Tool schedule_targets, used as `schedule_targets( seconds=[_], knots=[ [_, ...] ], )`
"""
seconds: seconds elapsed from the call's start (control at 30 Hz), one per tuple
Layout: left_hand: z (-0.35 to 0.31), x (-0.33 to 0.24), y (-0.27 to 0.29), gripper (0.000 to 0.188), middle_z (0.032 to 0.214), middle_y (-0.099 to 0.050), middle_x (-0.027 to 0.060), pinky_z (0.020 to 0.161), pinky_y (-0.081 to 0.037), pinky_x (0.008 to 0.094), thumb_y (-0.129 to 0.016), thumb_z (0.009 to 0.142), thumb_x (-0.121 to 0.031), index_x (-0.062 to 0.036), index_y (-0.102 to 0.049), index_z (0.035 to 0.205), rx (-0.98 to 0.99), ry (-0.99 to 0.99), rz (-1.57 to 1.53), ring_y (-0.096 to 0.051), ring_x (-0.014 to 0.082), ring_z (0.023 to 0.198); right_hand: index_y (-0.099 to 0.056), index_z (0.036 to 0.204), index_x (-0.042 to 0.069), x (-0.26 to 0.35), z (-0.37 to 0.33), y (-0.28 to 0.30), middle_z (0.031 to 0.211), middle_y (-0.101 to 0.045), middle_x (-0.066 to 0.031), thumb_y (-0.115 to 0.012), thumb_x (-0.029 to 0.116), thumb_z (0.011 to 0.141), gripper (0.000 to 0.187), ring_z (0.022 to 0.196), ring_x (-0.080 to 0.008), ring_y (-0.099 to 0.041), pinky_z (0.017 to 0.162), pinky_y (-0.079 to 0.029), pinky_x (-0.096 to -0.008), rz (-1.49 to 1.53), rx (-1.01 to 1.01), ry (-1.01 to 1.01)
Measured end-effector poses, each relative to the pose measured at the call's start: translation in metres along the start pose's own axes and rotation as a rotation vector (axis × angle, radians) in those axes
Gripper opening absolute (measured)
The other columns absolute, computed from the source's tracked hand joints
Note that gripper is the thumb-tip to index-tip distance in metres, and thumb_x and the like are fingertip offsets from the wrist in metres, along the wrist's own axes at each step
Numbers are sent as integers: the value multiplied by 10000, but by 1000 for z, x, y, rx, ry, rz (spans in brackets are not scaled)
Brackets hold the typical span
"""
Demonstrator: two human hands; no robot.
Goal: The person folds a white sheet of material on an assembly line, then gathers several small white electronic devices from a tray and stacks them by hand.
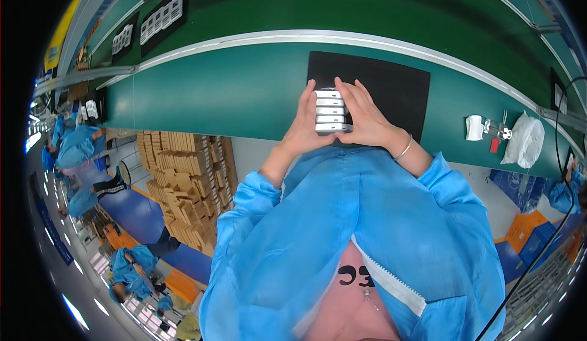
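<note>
Between my two hands stands a stack of several flat white-and-silver devices (331,112), their edges toward me. My left hand (301,121) presses on the stack's left side, fingers pointing away from me. On the right side my right hand (367,115) is wrapped round it, with fingertips reaching over its far end. Both thumbs come together at the near bottom edge. Beneath and beyond the hands lies a black mat (391,90) on the green bench (214,90). What kind of devices these are I cannot make out.
Right of the mat are a white folded cloth (474,128), a small clear dispenser (494,128), a red piece (494,145) and a white plastic bag (524,140). Black trays of white devices (162,20) lie on the green conveyor (257,11). Cardboard trays (186,179) are stacked at left; co-workers sit beyond.
</note>
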State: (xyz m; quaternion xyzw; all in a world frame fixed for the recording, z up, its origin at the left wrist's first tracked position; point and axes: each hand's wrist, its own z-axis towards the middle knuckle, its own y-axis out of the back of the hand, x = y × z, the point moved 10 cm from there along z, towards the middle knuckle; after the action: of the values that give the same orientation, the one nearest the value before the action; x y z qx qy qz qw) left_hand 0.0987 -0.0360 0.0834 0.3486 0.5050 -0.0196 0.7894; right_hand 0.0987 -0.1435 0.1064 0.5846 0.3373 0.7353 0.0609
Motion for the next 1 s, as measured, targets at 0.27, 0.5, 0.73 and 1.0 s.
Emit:
schedule_targets(
  seconds=[0.27, 0.5, 0.73, 1.0],
  knots=[
    [-47, 58, 41, 1123, 1419, -193, 219, 1065, -338, 447, -792, 632, -163, -91, -54, 1475, 96, 466, -62, -292, 397, 1318, -164, 1458, 17, 15, 54, -63, 1383, -360, -224, -773, 351, 669, 1051, 1305, -350, -348, 1129, -183, -498, 4, 250, 111],
    [-95, 88, 27, 1133, 1393, -200, 200, 1074, -314, 450, -809, 634, -140, -84, -43, 1466, -169, 627, -310, -302, 359, 1301, -478, 1250, 32, -76, -14, -7, 940, -628, -94, -568, 164, 928, 359, 838, -160, -621, 776, -498, -284, 273, -319, -398],
    [-98, 76, 7, 1177, 1346, -225, 207, 1058, -324, 440, -827, 619, -134, -82, -2, 1456, -312, 687, -400, -300, 348, 1290, -309, 1391, 41, -86, -97, -108, 1003, -632, -157, -433, 492, 954, 640, 907, -198, -633, 772, -509, -323, 670, 381, -1001],
    [-68, 38, 3, 1116, 1319, -201, 199, 970, -432, 442, -837, 633, -151, -75, -64, 1435, -409, 616, -57, -395, 345, 1224, -132, 1430, 29, -64, -56, -81, 1209, -497, -231, -436, 573, 922, 805, 1054, -271, -567, 878, -484, -368, 814, 107, -883]
  ],
)
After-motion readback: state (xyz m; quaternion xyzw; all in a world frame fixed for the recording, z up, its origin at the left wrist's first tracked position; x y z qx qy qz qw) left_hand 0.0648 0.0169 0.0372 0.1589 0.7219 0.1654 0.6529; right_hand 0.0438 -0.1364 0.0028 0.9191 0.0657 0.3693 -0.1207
